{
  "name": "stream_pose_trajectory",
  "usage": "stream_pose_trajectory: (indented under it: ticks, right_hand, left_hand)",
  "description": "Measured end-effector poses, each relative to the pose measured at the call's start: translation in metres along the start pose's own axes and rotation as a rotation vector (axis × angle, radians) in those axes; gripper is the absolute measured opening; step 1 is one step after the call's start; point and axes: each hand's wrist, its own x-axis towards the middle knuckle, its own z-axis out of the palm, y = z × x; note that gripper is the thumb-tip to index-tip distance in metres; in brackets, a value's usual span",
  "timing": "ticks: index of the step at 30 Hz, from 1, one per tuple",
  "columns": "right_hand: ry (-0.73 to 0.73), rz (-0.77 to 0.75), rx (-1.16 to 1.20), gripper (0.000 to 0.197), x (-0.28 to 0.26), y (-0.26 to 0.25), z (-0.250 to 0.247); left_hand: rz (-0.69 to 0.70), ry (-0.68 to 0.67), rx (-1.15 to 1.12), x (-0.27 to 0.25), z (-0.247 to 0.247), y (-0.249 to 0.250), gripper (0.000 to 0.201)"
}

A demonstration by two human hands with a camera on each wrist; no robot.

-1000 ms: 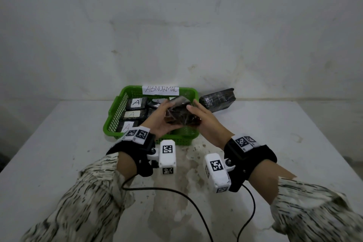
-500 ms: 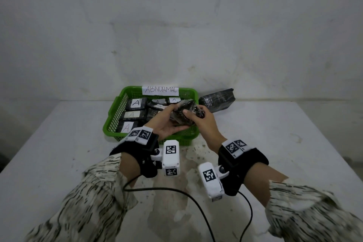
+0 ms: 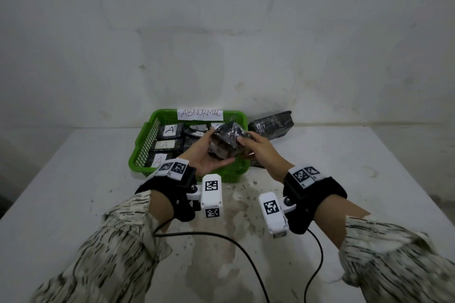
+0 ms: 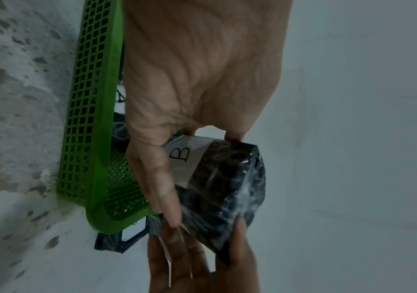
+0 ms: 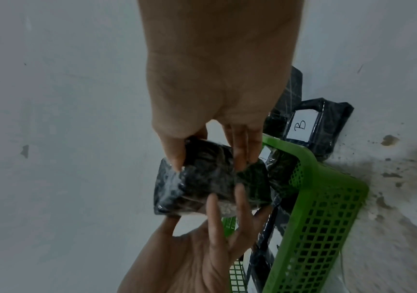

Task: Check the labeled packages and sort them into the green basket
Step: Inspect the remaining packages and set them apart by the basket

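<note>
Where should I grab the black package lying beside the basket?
Grip the black package by its two long edges, reaching down from above. It lies flat on the table, label B up, tight against the green basket, so probably only its top and outer side are free.

both forearms wear loose cream sleeves (image 3: 118,248) streaked with short dark dashes, pushed back from the wrists. each wrist carries a black strap (image 3: 177,192) topped by 2 white square tags printed with black-and-white block codes. a white boxy camera module (image 3: 211,192) with the same codes juts from each strap toward 6 o'clock. thin black cables (image 3: 221,238) trail from the straps toward 6 o'clock.
</note>
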Motion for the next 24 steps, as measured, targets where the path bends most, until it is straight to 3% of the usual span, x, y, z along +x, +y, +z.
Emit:
stream_pose_trajectory:
  ticks: [3,5,7,9,12,14,19,21,24]
  right_hand:
    - [0.225,0.062,-0.047,0.030,0.007,-0.004,-0.008]
    - [0.306,0.170,0.027,0.041,0.011,-0.002,-0.016]
    - [0.300,0.280,0.123,0.048,0.012,0.004,-0.021]
    - [0.241,0.360,0.127,0.057,0.012,0.009,-0.023]
    - [0.047,0.350,0.086,0.071,0.013,0.017,-0.014]
    - [-0.039,0.276,0.138,0.089,0.014,0.018,-0.007]
    - [-0.128,0.172,0.167,0.102,0.003,0.009,0.004]
    - [-0.116,0.134,0.094,0.089,0.001,0.011,0.006]
    - [0.020,0.078,0.029,0.067,0.004,0.015,0.006]
  left_hand:
    - [-0.018,0.064,0.427,0.001,-0.003,-0.003,0.066]
    - [0.045,0.148,0.672,-0.001,-0.005,-0.003,0.063]
    - [0.102,0.116,0.738,0.000,-0.005,-0.001,0.048]
    - [0.101,0.010,0.625,-0.002,-0.001,-0.001,0.030]
    - [0.074,-0.067,0.376,-0.005,0.007,-0.004,0.033]
    - [0.102,-0.055,0.307,-0.004,0.009,-0.005,0.030]
    - [0.087,-0.011,0.132,-0.003,0.003,-0.004,0.027]
    - [0.076,-0.022,0.132,-0.002,0.003,-0.003,0.031]
    - [0.088,-0.034,0.155,-0.002,0.007,-0.003,0.037]
